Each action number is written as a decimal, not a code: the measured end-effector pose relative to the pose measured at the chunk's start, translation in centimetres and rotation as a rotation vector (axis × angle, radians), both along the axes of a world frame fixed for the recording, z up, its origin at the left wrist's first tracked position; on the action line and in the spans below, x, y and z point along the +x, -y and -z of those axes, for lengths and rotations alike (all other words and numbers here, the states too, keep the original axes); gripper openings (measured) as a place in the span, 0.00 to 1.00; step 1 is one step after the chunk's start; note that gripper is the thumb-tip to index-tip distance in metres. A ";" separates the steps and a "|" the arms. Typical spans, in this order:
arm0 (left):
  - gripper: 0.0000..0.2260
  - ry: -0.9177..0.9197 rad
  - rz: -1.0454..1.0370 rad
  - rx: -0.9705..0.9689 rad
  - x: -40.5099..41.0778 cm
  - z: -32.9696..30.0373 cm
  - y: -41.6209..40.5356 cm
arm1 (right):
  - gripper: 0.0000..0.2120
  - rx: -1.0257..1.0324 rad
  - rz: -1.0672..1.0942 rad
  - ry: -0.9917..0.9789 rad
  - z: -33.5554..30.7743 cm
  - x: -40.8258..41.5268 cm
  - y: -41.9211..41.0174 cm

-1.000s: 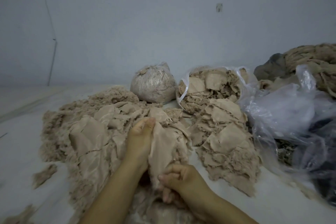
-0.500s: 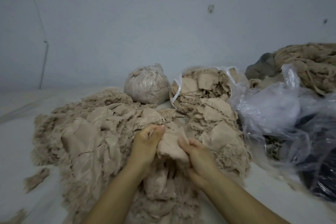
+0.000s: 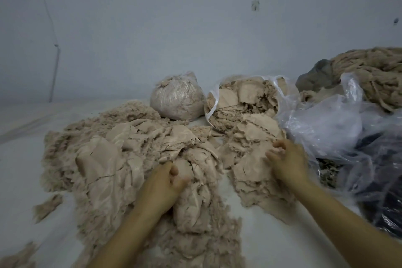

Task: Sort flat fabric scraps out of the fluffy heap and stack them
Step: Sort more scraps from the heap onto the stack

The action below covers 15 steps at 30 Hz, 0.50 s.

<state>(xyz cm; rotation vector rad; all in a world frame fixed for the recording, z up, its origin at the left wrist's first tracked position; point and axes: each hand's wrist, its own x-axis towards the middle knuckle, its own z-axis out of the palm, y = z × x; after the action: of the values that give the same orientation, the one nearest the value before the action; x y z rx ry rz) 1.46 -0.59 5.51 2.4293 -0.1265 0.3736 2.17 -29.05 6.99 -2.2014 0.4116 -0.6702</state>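
Observation:
A wide heap of beige fluff and fabric (image 3: 104, 159) covers the white surface at the left and centre. To its right lies a stack of flat beige scraps (image 3: 250, 172). My left hand (image 3: 161, 187) rests on the middle of the heap, fingers loosely curled against the fabric. My right hand (image 3: 287, 159) is over the far right side of the stack, its fingers relaxed and touching the top scraps. It is motion-blurred, and I see no scrap pinched in it.
Behind the stack an open clear bag (image 3: 243, 102) holds more flat scraps, with a tied bag of fluff (image 3: 176, 98) beside it. Crumpled clear plastic (image 3: 326, 126), a dark bag (image 3: 387, 209) and a fibre pile (image 3: 374, 72) crowd the right. A loose tuft (image 3: 46, 204) lies at the left.
Both hands held one flat scrap over the heap. Now my right hand has swung right onto the stack and the scrap is out of both hands; my left hand has dropped onto the heap.

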 end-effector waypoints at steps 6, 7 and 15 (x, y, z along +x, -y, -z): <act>0.09 -0.129 0.112 -0.219 -0.9 0.9 0.6 | 0.08 0.116 -0.617 -0.097 2.3 -3.4 -8.6; 0.06 -0.152 0.131 -0.414 -1.2 0.6 0.7 | 0.06 0.136 -0.661 -0.125 2.7 -3.5 -9.9; 0.16 -0.382 0.033 -0.687 -1.7 0.7 0.0 | 0.10 0.477 -0.621 -0.255 3.9 -3.1 -13.2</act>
<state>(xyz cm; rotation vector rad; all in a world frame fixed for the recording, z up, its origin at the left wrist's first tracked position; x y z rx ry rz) -0.27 -0.60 4.81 1.7706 0.1147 -0.0691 -0.92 -15.85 3.09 -1.8064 -0.0082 0.0487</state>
